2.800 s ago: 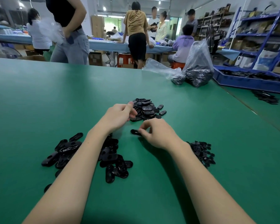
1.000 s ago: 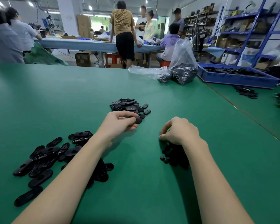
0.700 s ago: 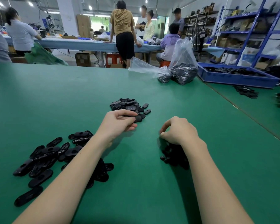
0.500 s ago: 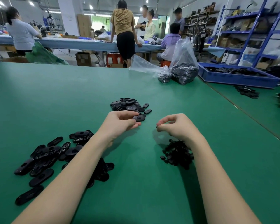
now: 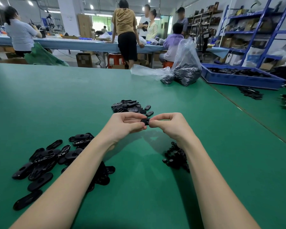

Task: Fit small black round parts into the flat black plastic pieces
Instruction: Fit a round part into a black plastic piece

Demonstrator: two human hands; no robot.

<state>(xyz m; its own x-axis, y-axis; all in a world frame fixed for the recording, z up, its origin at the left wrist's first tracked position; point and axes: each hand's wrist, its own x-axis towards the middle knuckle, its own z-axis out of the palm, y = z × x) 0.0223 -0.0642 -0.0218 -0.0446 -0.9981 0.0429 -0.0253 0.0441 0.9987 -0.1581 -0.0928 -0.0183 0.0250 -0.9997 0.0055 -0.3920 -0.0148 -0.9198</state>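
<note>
My left hand and my right hand meet above the green table, fingertips pinched together on one flat black plastic piece. Most of that piece is hidden by my fingers, and whether a small round part sits between them I cannot tell. A heap of small black round parts lies under my right wrist. A pile of small flat pieces lies just beyond my hands. Longer flat black oval pieces are spread at the left, partly under my left forearm.
Two clear plastic bags of black parts stand at the far right of the green table. A blue tray with black parts sits on the neighbouring table. Several people stand or sit at a long blue bench behind. Blue shelving fills the right wall.
My right hand has lifted from the heap of round parts and come left to meet my left hand. My left hand has raised the flat piece off the far pile. Both now pinch it.
</note>
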